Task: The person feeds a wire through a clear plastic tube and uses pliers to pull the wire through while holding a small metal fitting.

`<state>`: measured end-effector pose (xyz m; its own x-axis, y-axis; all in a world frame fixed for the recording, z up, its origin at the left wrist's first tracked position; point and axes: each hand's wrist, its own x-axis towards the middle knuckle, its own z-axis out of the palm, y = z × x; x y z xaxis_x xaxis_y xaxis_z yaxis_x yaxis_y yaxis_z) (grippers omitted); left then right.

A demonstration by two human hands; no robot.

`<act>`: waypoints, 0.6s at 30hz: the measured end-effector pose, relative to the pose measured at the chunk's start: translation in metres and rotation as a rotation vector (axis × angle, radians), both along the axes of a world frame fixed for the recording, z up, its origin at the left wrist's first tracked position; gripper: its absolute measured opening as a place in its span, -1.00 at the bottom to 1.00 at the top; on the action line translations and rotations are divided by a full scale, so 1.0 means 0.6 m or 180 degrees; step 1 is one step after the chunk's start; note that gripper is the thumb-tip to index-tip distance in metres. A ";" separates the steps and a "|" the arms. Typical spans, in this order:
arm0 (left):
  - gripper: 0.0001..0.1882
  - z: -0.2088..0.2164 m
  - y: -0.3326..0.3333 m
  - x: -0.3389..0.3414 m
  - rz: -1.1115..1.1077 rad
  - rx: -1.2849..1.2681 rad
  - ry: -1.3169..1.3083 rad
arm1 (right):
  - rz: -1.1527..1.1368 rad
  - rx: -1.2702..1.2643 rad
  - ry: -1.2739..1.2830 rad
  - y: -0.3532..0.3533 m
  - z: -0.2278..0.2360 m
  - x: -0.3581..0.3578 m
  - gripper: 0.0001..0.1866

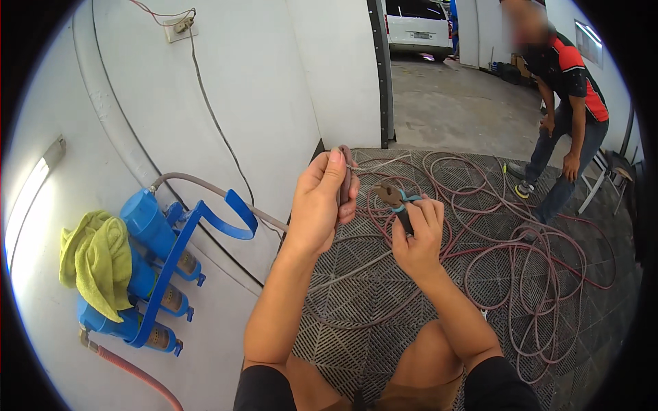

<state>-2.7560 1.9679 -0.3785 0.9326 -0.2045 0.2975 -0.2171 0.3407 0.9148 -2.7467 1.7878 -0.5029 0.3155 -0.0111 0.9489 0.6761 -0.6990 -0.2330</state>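
Note:
My left hand [314,205] is raised in front of me, its fingers closed on a brownish hose [345,179] that looks bent at the top. From the hose a thin pale wire [384,164] sticks out to the right; how it is fastened there cannot be made out. A little lower and to the right, my right hand [419,243] grips pliers [389,195] by their black and blue handles. The jaws point up and left toward the hose, apart from it. Part of the hose is hidden behind my left fingers.
Tangled reddish and grey hoses [541,301] lie over the grey grid floor mat [356,356]. Blue filter units [147,219] with a green cloth [96,260] are on the left wall. A person [576,103] bends forward at the right, near a stool [610,171]. A white vehicle [418,27] stands beyond the doorway.

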 end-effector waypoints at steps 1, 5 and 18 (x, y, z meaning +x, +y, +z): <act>-0.60 -0.005 0.000 0.002 -0.0015 0.0041 -0.0027 | -0.0053 -0.0020 -0.0015 -0.001 -0.002 -0.002 -0.70; -0.62 -0.025 -0.003 0.007 -0.0028 0.0043 -0.0068 | -0.0128 0.0001 0.0055 -0.009 -0.020 0.000 -0.72; -0.62 -0.073 -0.012 0.026 0.0226 0.0441 -0.0343 | -0.0519 -0.0230 0.0346 -0.014 -0.043 -0.002 -0.63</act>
